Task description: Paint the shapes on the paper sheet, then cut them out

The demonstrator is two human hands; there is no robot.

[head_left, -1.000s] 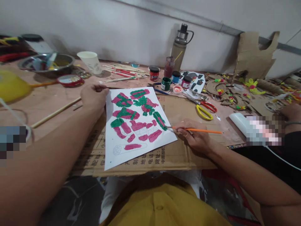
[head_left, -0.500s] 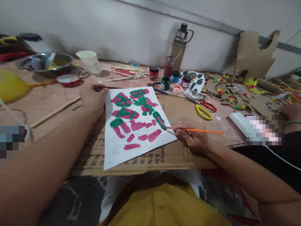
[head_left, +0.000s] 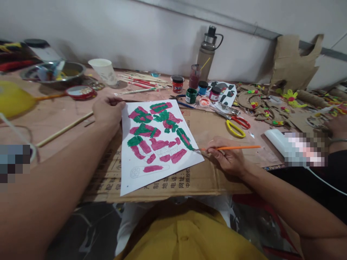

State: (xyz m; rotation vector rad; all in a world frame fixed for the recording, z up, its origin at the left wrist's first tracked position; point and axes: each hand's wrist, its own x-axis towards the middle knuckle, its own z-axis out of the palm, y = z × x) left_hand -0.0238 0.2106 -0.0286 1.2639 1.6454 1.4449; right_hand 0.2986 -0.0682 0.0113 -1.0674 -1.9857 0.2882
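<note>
White paper (head_left: 165, 143) lies aslant on the cardboard (head_left: 207, 180), its upper left corner gripped by the left hand (head_left: 108, 110), its lower left corner close to the cardboard's near edge. Narrow, fingertips pinched round the orange brush (head_left: 240, 147), the right hand (head_left: 228, 156) sits just outside the paper's right edge, the bristles at the end of a green band just inside it. Bare cardboard gives room right of the paper, while past its far edge the scissors (head_left: 235, 125) and green jar (head_left: 191, 96) sit nearer, and a stick (head_left: 65, 129) reaches the left wrist
</note>
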